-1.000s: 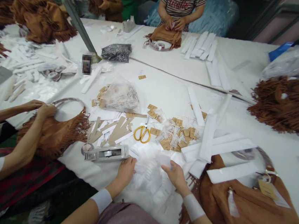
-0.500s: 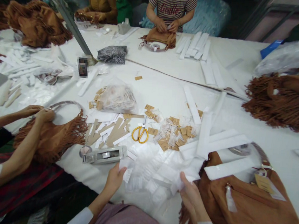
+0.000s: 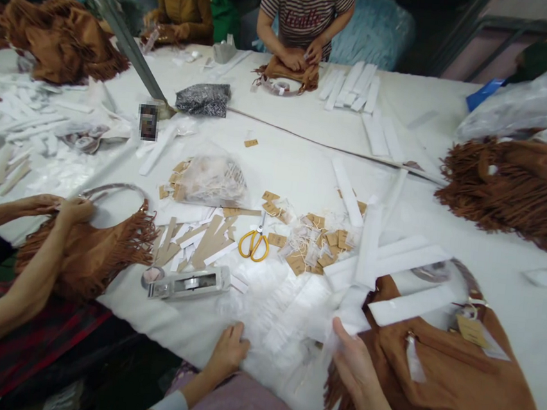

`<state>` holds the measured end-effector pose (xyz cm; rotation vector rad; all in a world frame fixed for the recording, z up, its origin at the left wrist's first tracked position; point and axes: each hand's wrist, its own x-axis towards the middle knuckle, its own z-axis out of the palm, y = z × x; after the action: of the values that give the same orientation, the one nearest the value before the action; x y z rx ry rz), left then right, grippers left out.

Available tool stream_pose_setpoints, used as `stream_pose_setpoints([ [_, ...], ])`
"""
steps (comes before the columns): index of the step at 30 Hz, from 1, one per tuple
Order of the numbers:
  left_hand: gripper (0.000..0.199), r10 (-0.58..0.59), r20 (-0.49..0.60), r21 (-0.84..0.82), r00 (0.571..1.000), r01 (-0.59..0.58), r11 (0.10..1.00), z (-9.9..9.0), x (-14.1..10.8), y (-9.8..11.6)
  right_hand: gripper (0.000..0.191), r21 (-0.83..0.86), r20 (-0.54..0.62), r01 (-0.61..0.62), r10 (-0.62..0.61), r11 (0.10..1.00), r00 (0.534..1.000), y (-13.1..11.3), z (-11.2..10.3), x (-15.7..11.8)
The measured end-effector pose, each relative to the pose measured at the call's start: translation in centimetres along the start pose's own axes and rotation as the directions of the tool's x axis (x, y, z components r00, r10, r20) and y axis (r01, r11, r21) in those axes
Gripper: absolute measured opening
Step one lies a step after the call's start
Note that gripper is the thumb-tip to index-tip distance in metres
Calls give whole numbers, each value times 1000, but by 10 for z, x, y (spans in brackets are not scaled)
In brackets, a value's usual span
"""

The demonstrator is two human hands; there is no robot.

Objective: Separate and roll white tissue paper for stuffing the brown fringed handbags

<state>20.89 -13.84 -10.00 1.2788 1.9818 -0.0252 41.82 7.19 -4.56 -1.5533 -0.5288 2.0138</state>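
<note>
My right hand (image 3: 354,362) grips thin white sheets (image 3: 350,315), thumb on top, beside the brown fringed bag. Lower and to the left, my left hand (image 3: 229,354) is closed at the near edge of a pile of clear plastic pieces (image 3: 286,316); what its curled fingers hold, if anything, is hidden. The brown suede handbag (image 3: 459,384) lies at my right with a tan tag (image 3: 472,331) on it and a white foam strip (image 3: 411,305) across its top. Yellow-handled scissors (image 3: 253,244) and a grey tape dispenser (image 3: 191,283) lie beyond my left hand.
Tan tags (image 3: 318,245) with strings are scattered ahead, near a clear bag of tags (image 3: 214,180). At left, another person's hands (image 3: 74,209) work on a fringed bag (image 3: 90,248). Two people sit across the table. A slanted metal pole (image 3: 121,29) rises at left.
My left hand has moved down and to the right, and the white piece it held no longer shows. My right hand stays nearly in place. The view has shifted slightly.
</note>
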Motion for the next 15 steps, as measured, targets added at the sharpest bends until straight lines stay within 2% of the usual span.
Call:
stream_pose_setpoints([
  [5, 23, -21, 24, -58, 999, 22, 998, 2, 7, 1, 42, 41, -93, 55, -51, 998, 994, 6, -22, -9],
  [10, 58, -80, 9, -218, 997, 80, 973, -1, 5, -2, 39, -59, -106, 47, -53, 997, 993, 17, -29, -19],
  [13, 56, -148, -42, -422, 988, 117, 899, -15, 7, 1, 41, -167, -59, 85, -96, 982, 994, 22, -21, -25],
  [15, 45, -203, -79, -612, 976, 113, 783, -31, 12, 8, 42, -275, 6, 125, -128, 953, 992, 22, -9, -29],
])
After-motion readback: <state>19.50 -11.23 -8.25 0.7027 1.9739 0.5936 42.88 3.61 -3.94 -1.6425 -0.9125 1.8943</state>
